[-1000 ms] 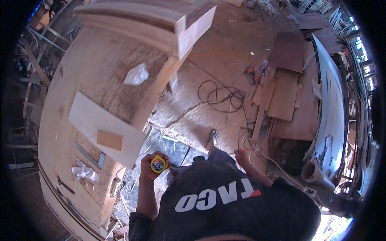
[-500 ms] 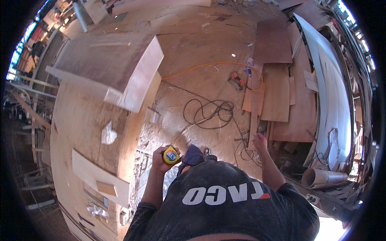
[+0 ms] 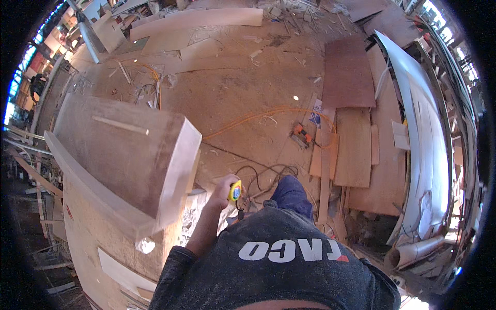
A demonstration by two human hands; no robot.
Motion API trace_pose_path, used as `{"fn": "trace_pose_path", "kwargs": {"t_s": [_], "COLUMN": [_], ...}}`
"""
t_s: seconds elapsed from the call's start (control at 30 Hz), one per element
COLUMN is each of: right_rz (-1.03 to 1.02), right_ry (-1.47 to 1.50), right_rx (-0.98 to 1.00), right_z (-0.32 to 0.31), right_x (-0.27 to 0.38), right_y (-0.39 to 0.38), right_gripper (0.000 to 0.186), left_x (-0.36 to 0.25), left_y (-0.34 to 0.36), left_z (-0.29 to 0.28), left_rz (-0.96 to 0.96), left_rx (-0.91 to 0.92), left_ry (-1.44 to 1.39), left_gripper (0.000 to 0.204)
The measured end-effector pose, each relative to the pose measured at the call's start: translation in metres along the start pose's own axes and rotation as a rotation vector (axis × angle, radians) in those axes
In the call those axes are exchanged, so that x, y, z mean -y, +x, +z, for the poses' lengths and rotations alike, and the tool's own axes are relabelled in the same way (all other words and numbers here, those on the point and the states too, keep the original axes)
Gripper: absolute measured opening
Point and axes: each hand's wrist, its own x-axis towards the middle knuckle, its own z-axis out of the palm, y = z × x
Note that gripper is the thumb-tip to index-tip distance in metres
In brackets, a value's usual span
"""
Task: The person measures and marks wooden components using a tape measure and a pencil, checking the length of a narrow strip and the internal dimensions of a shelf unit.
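My left hand (image 3: 223,191) is wrapped around a yellow tape measure (image 3: 235,190) with a round label, held out beside my body. A short dark strap or cord hangs below the tape measure. To the left of that hand stands a large shallow wooden box-like panel (image 3: 119,150) with pale raised edges, on a light wooden workbench (image 3: 88,227). A thin pale stick (image 3: 121,125) lies on the panel. My right hand does not show; only its dark sleeve is seen at the lower right.
An orange power tool (image 3: 300,135) lies on the floor with an orange cord (image 3: 258,112). Dark cable (image 3: 253,175) loops near my leg. Flat wood sheets (image 3: 353,150) lie at the right, beside a leaning pale curved sheet (image 3: 421,129) and a rolled tube (image 3: 416,252).
I have stepped forward along the bench, and the panel now sits closer. The tape measure in my left hand has turned sideways. My right hand, holding something red before, has left the view.
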Motion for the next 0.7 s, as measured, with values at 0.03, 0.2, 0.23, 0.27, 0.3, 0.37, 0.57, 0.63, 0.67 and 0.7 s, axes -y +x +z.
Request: {"fn": "trace_pose_path", "kwargs": {"t_s": [0.03, 0.2, 0.23, 0.27, 0.3, 0.37, 0.57, 0.63, 0.67, 0.7], "right_rz": [0.020, -0.007, -0.025, -0.049, -0.073, -0.149, -0.745, -0.772, -0.789, -0.771], "right_ry": [0.021, -0.019, -0.040, -0.072, -0.111, -0.177, -1.282, -0.504, 0.034, -0.133], "right_rx": [-0.018, 0.011, 0.018, 0.031, 0.045, 0.055, -0.215, -0.157, -0.060, -0.047], "right_z": [-0.004, -0.010, -0.013, -0.014, -0.017, -0.021, -0.045, -0.020, -0.007, 0.021], "right_x": [0.013, 0.129, 0.157, 0.186, 0.216, 0.275, 0.601, 0.741, 0.805, 0.877], "right_y": [0.009, 0.101, 0.129, 0.158, 0.188, 0.253, 0.479, 0.520, 0.533, 0.528], "right_gripper": [0.030, 0.029, 0.028, 0.028, 0.028, 0.028, 0.029, 0.034, 0.042, 0.037], "left_x": [-0.010, -0.028, -0.032, -0.036, -0.038, -0.055, -0.129, -0.145, -0.159, -0.170], "left_y": [0.021, 0.110, 0.129, 0.142, 0.156, 0.192, 0.251, 0.277, 0.291, 0.293], "left_z": [0.004, -0.008, -0.010, -0.014, -0.016, -0.011, -0.023, -0.033, -0.042, -0.053], "left_rz": [-0.039, -0.114, -0.108, -0.017, -0.028, -0.052, 0.097, 0.203, 0.281, 0.281], "left_rx": [0.029, 0.025, 0.011, -0.022, -0.087, -0.196, -0.322, -0.478, -0.532, -0.599], "left_ry": [-0.009, 0.039, 0.073, 0.131, 0.091, 0.032, -0.276, -0.137, -0.027, -0.028], "left_gripper": [0.023, 0.023, 0.023, 0.025, 0.026, 0.027, 0.022, 0.026, 0.026, 0.026]}}
